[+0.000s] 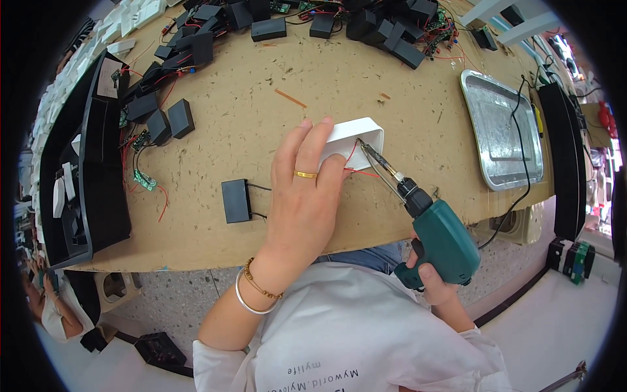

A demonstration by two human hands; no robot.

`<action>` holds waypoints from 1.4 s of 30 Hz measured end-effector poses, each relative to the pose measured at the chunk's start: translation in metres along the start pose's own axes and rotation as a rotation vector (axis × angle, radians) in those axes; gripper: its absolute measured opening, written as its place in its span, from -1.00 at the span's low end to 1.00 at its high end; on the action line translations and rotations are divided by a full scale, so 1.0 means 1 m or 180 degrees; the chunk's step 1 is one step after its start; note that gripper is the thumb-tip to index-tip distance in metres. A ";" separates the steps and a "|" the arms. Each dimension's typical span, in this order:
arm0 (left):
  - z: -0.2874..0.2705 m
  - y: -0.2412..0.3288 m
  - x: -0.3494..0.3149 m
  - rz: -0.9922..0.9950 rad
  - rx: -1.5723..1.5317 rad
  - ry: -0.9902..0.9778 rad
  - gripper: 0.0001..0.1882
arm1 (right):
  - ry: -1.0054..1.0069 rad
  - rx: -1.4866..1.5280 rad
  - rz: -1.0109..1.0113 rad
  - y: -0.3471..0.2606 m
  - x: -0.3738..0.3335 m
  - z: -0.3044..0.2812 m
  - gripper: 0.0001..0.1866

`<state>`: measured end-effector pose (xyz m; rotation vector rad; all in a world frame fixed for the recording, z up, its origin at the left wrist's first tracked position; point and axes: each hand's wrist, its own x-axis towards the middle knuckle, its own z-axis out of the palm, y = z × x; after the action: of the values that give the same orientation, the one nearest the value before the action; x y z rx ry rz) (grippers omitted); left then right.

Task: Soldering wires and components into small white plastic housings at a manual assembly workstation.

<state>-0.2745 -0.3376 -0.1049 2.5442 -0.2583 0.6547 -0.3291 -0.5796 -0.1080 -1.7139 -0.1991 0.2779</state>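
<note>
My left hand is closed around a white plastic housing, tilted so its hollow side faces me. My fingers cover its left end. Thin red wires come out of the hollow beside my fingertips. A green soldering gun is gripped in my right hand, one finger near its trigger. Its thin metal tip reaches into the housing, by the end of a red wire; the exact contact point is too small to tell. Left of my left hand lies a black rectangular box, whose black leads run under the hand.
Black boxes with circuit boards and red wires are heaped along the back and left. A black bin stands at the left edge, a metal tray at the right. The gun's black cord crosses the tray. Another person sits far left.
</note>
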 end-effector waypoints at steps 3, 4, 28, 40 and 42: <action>0.000 0.001 0.000 -0.0007 -0.0003 -0.0005 -0.84 | 0.0042 -0.0001 0.0007 -0.003 0.001 0.001 -0.37; 0.001 0.001 0.000 -0.0004 -0.0010 -0.0005 -0.84 | 0.0047 -0.0006 0.0008 -0.004 0.000 0.002 -0.37; 0.000 -0.001 -0.001 -0.0006 -0.0008 -0.0020 -0.86 | 0.0137 0.0407 0.0085 -0.006 0.002 0.005 -0.39; 0.001 -0.001 -0.001 -0.0007 0.0021 -0.0057 -0.84 | 0.0094 0.0312 -0.0037 -0.005 0.002 0.002 -0.39; 0.001 -0.001 -0.001 -0.0012 0.0015 -0.0011 -0.85 | -0.0226 0.0378 -0.0171 -0.004 0.001 -0.001 -0.44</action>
<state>-0.2745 -0.3374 -0.1070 2.5501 -0.2535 0.6502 -0.3281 -0.5800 -0.1036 -1.5800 -0.2751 0.3054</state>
